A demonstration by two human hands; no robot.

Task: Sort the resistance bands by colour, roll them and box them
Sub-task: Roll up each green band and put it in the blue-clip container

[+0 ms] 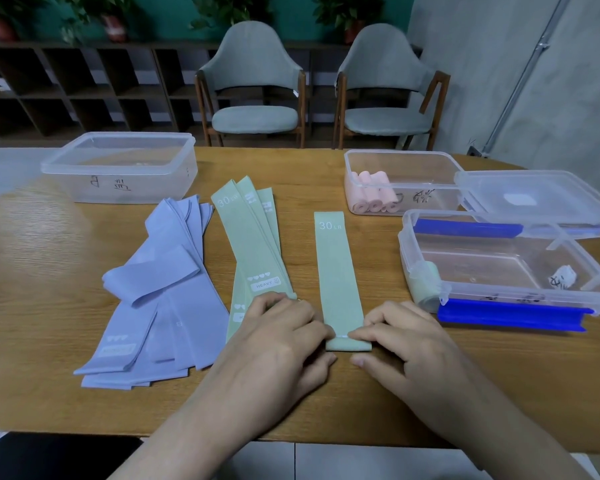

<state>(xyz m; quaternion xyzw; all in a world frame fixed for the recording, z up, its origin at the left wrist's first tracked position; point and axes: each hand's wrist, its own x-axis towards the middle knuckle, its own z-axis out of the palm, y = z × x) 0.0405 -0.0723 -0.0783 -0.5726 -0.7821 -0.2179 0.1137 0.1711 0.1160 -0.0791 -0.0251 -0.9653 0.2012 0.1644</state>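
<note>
Green, the single band [338, 271] lay flat on the counter [49, 271], its near end just turned over into a first fold. Both hands worked that fold: the left hand [284, 336] and right hand [400, 336] pinched it from either side, fingers [361, 332] curled over the roll's start. Rolling looked barely begun; next it would want even pressure forward, keeping edges square. Ahead the strip ran clear, with the green pile [253, 251] just left and the blue-clipped box [506, 265] close right.
</note>
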